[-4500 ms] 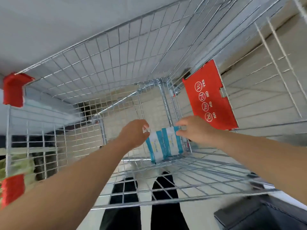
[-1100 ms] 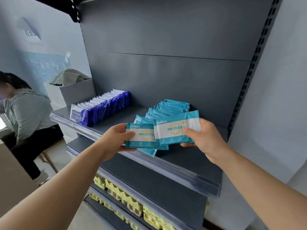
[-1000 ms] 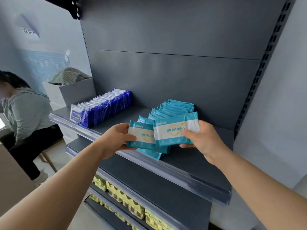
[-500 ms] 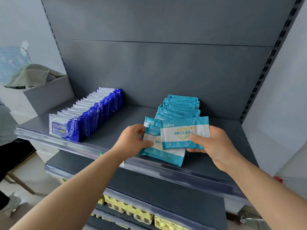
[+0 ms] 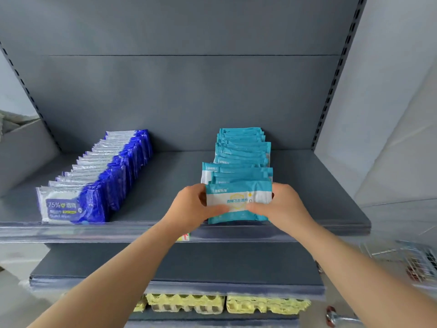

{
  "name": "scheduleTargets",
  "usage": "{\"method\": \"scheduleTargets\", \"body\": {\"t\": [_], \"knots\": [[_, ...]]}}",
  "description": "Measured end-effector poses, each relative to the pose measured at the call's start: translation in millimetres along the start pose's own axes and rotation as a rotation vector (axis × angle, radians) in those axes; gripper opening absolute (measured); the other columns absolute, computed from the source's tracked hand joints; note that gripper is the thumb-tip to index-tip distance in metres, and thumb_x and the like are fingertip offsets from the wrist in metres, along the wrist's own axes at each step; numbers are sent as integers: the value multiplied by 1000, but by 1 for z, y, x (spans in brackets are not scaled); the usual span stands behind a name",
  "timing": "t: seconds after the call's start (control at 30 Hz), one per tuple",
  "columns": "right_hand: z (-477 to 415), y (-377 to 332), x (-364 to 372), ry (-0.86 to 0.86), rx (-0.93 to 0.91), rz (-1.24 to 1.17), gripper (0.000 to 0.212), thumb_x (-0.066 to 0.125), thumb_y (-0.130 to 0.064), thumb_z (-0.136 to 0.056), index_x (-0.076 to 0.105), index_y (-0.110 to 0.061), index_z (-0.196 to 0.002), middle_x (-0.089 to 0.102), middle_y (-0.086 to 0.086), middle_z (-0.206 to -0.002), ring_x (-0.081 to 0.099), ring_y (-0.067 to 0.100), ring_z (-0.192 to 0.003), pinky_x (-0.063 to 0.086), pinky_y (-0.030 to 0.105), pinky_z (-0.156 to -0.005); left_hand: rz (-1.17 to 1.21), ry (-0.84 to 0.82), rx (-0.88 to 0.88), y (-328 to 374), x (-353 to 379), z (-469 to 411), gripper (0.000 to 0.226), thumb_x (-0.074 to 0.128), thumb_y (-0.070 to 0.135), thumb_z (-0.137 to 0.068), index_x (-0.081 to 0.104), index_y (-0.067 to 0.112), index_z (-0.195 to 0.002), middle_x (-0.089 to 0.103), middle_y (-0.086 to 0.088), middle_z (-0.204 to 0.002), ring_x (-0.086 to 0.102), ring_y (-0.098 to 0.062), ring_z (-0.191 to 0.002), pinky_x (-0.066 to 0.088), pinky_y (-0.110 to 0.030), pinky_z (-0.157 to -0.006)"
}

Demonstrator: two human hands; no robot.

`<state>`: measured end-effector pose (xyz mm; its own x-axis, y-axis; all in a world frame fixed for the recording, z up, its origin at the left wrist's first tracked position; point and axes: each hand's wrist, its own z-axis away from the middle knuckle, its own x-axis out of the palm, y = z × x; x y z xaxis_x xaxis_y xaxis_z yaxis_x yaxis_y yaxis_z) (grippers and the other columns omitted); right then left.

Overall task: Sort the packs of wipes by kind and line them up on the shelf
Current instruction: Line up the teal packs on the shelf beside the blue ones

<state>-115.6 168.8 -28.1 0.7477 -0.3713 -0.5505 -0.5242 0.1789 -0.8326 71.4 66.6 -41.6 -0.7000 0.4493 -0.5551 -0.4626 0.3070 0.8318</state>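
A row of teal and white wipe packs (image 5: 242, 153) stands on the grey shelf (image 5: 319, 209), running from the back panel to the front edge. The front teal pack (image 5: 238, 195) stands upright at the near end of that row. My left hand (image 5: 191, 207) grips its left edge and my right hand (image 5: 283, 207) grips its right edge, both thumbs on its face. To the left, a separate row of dark blue and white wipe packs (image 5: 99, 176) lines the same shelf.
A clear price rail (image 5: 94, 230) runs along the shelf front. Below lies a second grey shelf (image 5: 177, 263), then yellow egg trays (image 5: 186, 303). A grey box (image 5: 21, 147) stands at the far left. A wire cart (image 5: 411, 259) shows at the right edge.
Both hands carried the teal packs from the cart to the shelf. Over the last second they came together and set the packs upright at the front of the teal row.
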Motion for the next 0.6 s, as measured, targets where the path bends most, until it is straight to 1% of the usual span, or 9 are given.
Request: {"method": "scheduleTargets", "body": {"t": [0.07, 0.17, 0.2, 0.23, 0.3, 0.33, 0.4, 0.47, 0.6], "knots": [[-4, -1, -2, 37, 34, 102, 60, 86, -34, -63, 53, -23, -113, 58, -12, -110, 60, 5, -92, 55, 34, -81, -19, 51, -38, -1, 1, -3, 47, 84, 39, -69, 63, 21, -107, 69, 14, -100, 68, -4, -80, 56, -17, -65], [-14, 0, -5, -9, 84, 99, 99, 89, -39, -57, 30, -25, -136, 45, -8, -127, 51, 11, -111, 49, 38, -98, -68, 95, -54, -1, -1, -11, 83, 87, 44, -62, 41, 26, -129, 45, 14, -122, 54, -8, -105, 55, -30, -86], [-17, -1, -6, -23, 82, 83, 103, 89, -38, -57, 28, -25, -139, 46, -7, -131, 51, 12, -115, 48, 39, -99, -58, 73, -54, 0, -1, -15, 86, 87, 43, -62, 36, 28, -131, 43, 15, -123, 53, -8, -106, 56, -30, -85], [-21, -1, -6, -22, 72, 83, 104, 89, -38, -57, 28, -25, -140, 46, -6, -132, 50, 13, -117, 46, 39, -101, -31, 44, -48, 3, -1, -18, 82, 86, 41, -64, 36, 29, -127, 48, 16, -121, 57, -6, -101, 58, -26, -77], [-27, -3, -9, 3, 46, 129, 108, 89, -38, -57, 26, -26, -143, 38, -4, -135, 42, 13, -122, 40, 40, -106, 0, -18, -39, 8, -2, -22, 68, 84, 35, -69, 38, 28, -118, 55, 20, -109, 60, 1, -88, 53, -14, -59], [-27, -5, -10, 0, 26, 147, 110, 89, -38, -57, 23, -28, -145, 34, -4, -136, 37, 13, -126, 36, 41, -109, 2, -44, -26, 9, -2, -24, 64, 83, 33, -71, 39, 28, -117, 56, 22, -107, 60, 3, -86, 51, -12, -57], [-26, -3, -12, -84, -4, 113, 110, 88, -34, -61, 18, -31, -146, 34, -8, -142, 35, 11, -132, 34, 41, -110, 12, -99, 17, 9, -2, -23, 62, 81, 31, -75, 40, 28, -121, 59, 20, -111, 61, 3, -90, 52, -12, -62], [-20, 1, -11, -199, -8, 72, 113, 85, -30, -66, 8, -37, -148, 38, -15, -144, 41, 8, -131, 38, 38, -109, -12, -160, 54, 8, -1, -19, 61, 78, 29, -79, 40, 31, -126, 61, 18, -115, 63, -1, -96, 53, -14, -70], [-14, 7, -12, -257, 19, 92, 120, 83, -27, -71, -8, -35, -150, 29, -17, -150, 35, 7, -134, 32, 33, -112, -10, -253, 48, 5, -1, -16, 56, 75, 28, -81, 43, 30, -127, 63, 15, -118, 64, -5, -100, 56, -24, -85]]}}
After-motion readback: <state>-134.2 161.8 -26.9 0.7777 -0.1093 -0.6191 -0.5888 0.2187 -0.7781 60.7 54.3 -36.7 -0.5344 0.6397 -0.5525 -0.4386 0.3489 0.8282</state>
